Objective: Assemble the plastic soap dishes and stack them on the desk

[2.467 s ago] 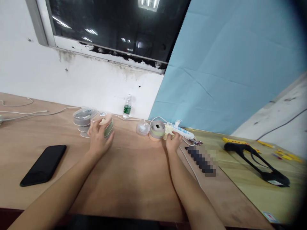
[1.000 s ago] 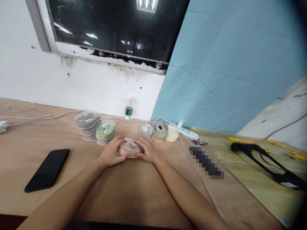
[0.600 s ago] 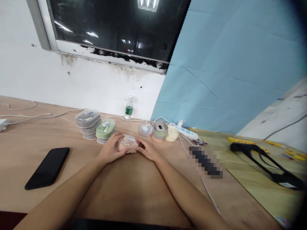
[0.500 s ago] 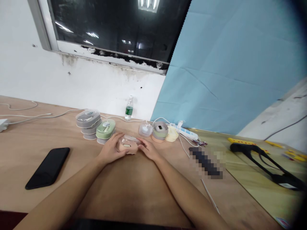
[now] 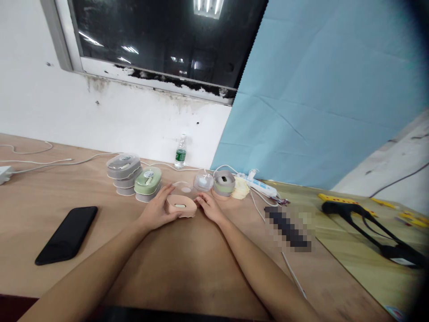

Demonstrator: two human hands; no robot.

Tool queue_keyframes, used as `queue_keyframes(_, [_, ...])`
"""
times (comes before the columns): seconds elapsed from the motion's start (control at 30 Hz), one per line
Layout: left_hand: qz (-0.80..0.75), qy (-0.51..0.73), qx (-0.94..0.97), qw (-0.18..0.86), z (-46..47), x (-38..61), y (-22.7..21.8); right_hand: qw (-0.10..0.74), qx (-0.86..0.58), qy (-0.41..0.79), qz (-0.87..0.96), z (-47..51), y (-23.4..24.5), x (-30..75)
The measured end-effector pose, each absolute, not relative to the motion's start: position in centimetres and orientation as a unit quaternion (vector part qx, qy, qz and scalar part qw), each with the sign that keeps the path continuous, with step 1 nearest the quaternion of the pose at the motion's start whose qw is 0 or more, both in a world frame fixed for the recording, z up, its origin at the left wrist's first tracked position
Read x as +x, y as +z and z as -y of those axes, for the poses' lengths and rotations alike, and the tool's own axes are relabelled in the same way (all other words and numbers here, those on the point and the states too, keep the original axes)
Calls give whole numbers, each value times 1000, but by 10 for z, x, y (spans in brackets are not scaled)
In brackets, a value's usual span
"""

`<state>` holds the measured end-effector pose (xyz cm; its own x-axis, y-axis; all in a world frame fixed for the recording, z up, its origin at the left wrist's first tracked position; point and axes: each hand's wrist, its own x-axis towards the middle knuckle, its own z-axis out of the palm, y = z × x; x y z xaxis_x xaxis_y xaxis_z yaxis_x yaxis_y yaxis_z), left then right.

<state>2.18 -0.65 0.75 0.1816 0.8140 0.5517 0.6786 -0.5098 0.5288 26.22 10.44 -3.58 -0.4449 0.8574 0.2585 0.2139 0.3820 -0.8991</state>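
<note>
Curling round the peach box [image 5: 181, 208] at twelve o'clock, the left hand [image 5: 156, 211] grips it; the right hand [image 5: 209, 208], fingers slightly spread, lies at its opened lid [image 5: 185, 190], pinch unclear. Stacked boxes [image 5: 123, 171] at eleven are still lidded.

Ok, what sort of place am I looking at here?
Probably a makeshift indoor workspace, perhaps a workshop or factory room, though I can't be sure. There's a plain wooden tabletop, a power strip with cables, and a dark window reflecting ceiling lights.
</note>
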Motion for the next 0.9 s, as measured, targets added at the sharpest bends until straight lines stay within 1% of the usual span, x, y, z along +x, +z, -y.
queue_keyframes(0.13, [-479,416,766,104,8,24,8,429,-379,398,717,-104,-36,258])
queue_keyframes(0.33, [-468,393,782,125,9,27,6,524,-421,383,634,-113,-36,263])
queue_keyframes(0.4, [-473,387,782,126,9,26,5,541,-430,392,607,-116,-36,265])
queue_keyframes(0.6, [-481,371,784,127,8,26,3,499,-436,508,551,-108,-30,257])
queue_keyframes(0.8, [-481,365,787,127,7,26,1,455,-444,520,570,-101,-25,255])
queue_keyframes(0.9, [-485,359,788,123,8,26,3,465,-447,510,569,-105,-27,258])
